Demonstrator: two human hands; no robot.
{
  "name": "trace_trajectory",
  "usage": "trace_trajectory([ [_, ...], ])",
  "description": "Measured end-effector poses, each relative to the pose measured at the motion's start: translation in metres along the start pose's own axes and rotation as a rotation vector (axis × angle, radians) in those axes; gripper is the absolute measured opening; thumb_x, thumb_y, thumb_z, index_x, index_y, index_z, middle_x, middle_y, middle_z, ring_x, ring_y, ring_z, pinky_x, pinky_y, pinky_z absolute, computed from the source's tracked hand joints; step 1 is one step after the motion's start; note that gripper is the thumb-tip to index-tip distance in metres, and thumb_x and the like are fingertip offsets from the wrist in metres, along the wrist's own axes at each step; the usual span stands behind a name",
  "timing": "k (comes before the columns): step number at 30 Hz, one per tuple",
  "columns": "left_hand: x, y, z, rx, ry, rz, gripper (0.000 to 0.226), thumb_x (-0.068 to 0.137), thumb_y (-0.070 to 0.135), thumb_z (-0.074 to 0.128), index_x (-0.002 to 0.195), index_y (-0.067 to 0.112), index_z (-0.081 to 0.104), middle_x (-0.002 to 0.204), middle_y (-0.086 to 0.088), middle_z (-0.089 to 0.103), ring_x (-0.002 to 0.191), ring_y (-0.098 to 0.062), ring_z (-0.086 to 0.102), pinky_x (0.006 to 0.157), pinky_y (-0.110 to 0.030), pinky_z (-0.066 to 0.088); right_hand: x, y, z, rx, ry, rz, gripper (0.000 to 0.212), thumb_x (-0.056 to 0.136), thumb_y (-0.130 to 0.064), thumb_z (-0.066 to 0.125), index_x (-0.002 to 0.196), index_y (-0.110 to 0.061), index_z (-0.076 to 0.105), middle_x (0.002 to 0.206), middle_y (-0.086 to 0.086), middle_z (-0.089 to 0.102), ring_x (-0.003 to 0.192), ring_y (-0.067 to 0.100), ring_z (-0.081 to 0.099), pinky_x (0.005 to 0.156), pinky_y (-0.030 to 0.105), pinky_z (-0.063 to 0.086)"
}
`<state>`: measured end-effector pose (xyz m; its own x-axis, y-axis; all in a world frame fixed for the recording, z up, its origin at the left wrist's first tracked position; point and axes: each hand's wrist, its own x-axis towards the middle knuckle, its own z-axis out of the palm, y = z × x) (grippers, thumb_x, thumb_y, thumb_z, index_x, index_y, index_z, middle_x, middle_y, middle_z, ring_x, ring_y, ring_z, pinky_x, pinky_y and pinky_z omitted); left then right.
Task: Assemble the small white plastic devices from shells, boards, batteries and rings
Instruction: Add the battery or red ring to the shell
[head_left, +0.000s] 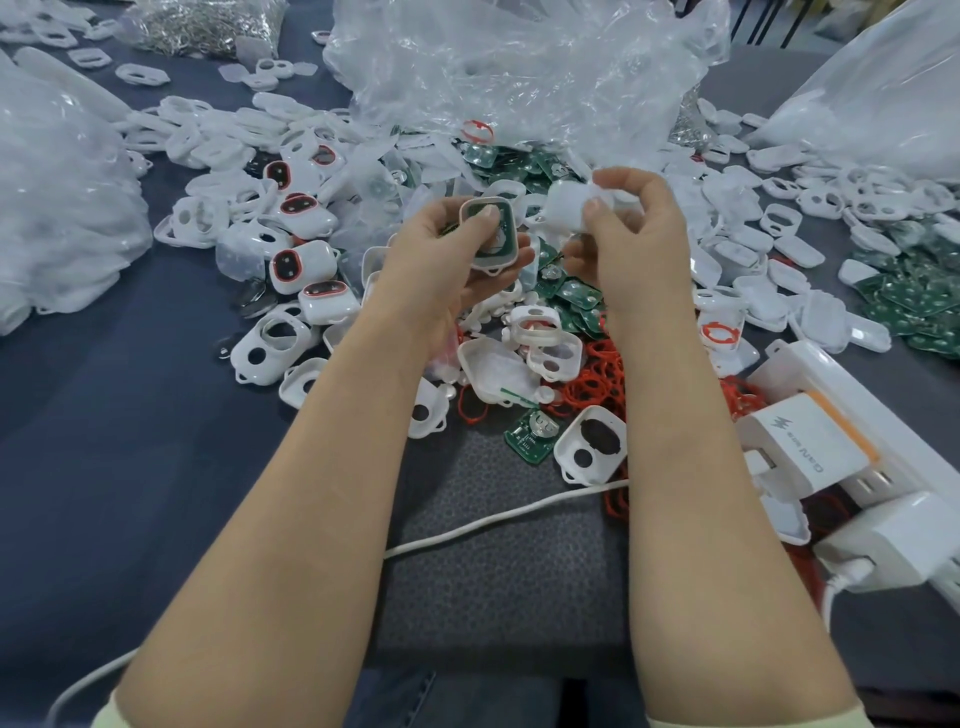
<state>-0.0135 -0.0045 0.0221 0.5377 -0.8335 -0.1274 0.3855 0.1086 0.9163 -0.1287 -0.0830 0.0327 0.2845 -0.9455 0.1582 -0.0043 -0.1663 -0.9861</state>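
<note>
shells (595, 444) white | boards (532, 435) green | rings (597, 382) red (orange-tinged) | tablecloth (130, 441) navy

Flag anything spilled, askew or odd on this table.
Nothing looks broken. Red rings lie spilled against the power strip, some tucked under it, and a white cable trails across the grey mat, where it could snag.

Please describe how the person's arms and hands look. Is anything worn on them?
The left hand and right hand are bare: no gloves, rings or watch visible. The forearms are uncovered. A pale yellow-green left sleeve and right sleeve begin near the elbows.
</note>
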Motion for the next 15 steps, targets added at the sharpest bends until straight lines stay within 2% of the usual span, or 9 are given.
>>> trace_trajectory([
  [3, 0.000, 0.002, 0.003, -0.052, 0.016, -0.018, 0.012, 0.103, 0.019, 0.045, 0.101, 0.011, 0.053, 0.089, -0.018, 0.072, 0.074, -0.023, 0.073, 0.056, -0.025, 0.057, 0.002, 0.009, -0.001, -0.495, -0.019, -0.083, 0.023, 0.093, -0.010, 0.046, 0.110, -0.018, 0.059, 0.092, -0.004, 0.059, 0.073, 0.014, 0.054, 0.075, 0.035, 0.049],
  [6, 0.000, 0.004, 0.005, -0.068, 0.028, -0.067, 0.028, 0.105, 0.028, 0.039, 0.109, 0.004, 0.054, 0.086, -0.017, 0.072, 0.071, -0.022, 0.072, 0.059, -0.025, 0.060, 0.001, 0.014, 0.001, -0.791, -0.036, -0.079, 0.038, 0.090, -0.010, 0.045, 0.125, -0.019, 0.058, 0.122, 0.009, 0.053, 0.106, 0.025, 0.050, 0.099, 0.035, 0.040],
  [8, -0.002, 0.005, 0.006, -0.108, 0.034, -0.096, 0.032, 0.105, 0.030, 0.036, 0.104, 0.004, 0.054, 0.084, -0.019, 0.072, 0.070, -0.024, 0.072, 0.061, -0.027, 0.060, -0.002, 0.009, 0.001, -0.796, 0.034, -0.135, 0.035, 0.091, -0.017, 0.050, 0.124, -0.025, 0.059, 0.131, 0.008, 0.044, 0.120, 0.027, 0.041, 0.103, 0.028, 0.028],
  [9, -0.002, 0.006, 0.007, -0.124, 0.041, -0.105, 0.032, 0.105, 0.031, 0.036, 0.101, 0.005, 0.053, 0.084, -0.019, 0.071, 0.070, -0.025, 0.071, 0.062, -0.028, 0.060, -0.003, 0.006, 0.002, -0.741, 0.045, -0.187, 0.029, 0.091, -0.021, 0.054, 0.120, -0.025, 0.061, 0.129, 0.006, 0.044, 0.120, 0.025, 0.042, 0.101, 0.026, 0.028],
  [12, -0.003, 0.007, 0.008, -0.132, 0.076, -0.106, 0.032, 0.105, 0.031, 0.036, 0.097, 0.007, 0.054, 0.076, -0.014, 0.070, 0.065, -0.020, 0.070, 0.064, -0.030, 0.060, -0.008, -0.003, 0.008, -0.597, -0.058, -0.343, 0.018, 0.087, -0.027, 0.066, 0.104, -0.020, 0.067, 0.113, 0.003, 0.054, 0.101, 0.015, 0.049, 0.093, 0.023, 0.039],
  [15, -0.001, 0.006, 0.007, -0.098, 0.088, -0.101, 0.033, 0.105, 0.031, 0.034, 0.101, 0.007, 0.056, 0.091, -0.015, 0.068, 0.079, -0.022, 0.068, 0.066, -0.030, 0.060, -0.013, -0.004, 0.015, -0.603, -0.165, -0.399, 0.018, 0.084, -0.028, 0.071, 0.100, -0.020, 0.070, 0.108, 0.003, 0.053, 0.100, 0.012, 0.048, 0.088, 0.018, 0.038],
])
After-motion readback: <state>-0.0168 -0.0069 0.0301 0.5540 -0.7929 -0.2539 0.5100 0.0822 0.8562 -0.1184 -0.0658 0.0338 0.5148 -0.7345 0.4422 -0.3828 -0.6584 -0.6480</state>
